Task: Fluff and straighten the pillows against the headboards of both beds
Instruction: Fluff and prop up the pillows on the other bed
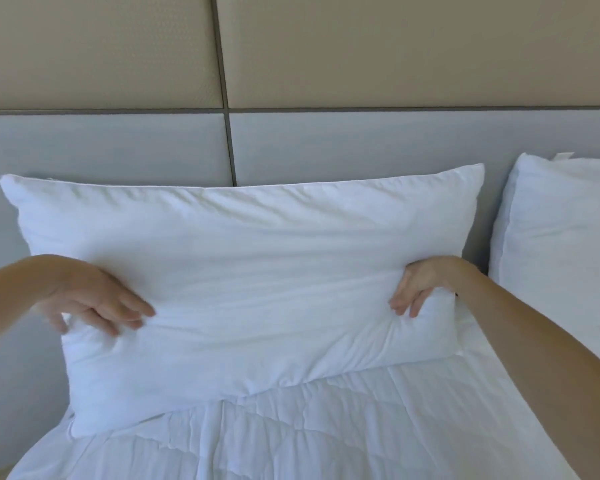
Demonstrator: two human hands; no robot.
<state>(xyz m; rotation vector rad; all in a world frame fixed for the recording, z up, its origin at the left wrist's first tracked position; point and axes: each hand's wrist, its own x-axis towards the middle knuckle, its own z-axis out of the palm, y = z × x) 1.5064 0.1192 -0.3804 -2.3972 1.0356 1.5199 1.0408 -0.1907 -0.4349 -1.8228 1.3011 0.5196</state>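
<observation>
A large white pillow (250, 278) leans upright against the grey padded headboard (118, 147), its lower edge resting on the white quilt (309, 427). My left hand (90, 299) presses on the pillow's lower left side with fingers spread, slightly blurred. My right hand (420, 289) clasps the pillow's right edge, fingers curled over the front. A second white pillow (561, 251) stands against the headboard at the far right, cut off by the frame edge.
Beige wall panels (395, 46) rise above the grey headboard, with a dark seam running down between them. The bed's left edge drops off at the lower left, beside a grey surface (14, 393).
</observation>
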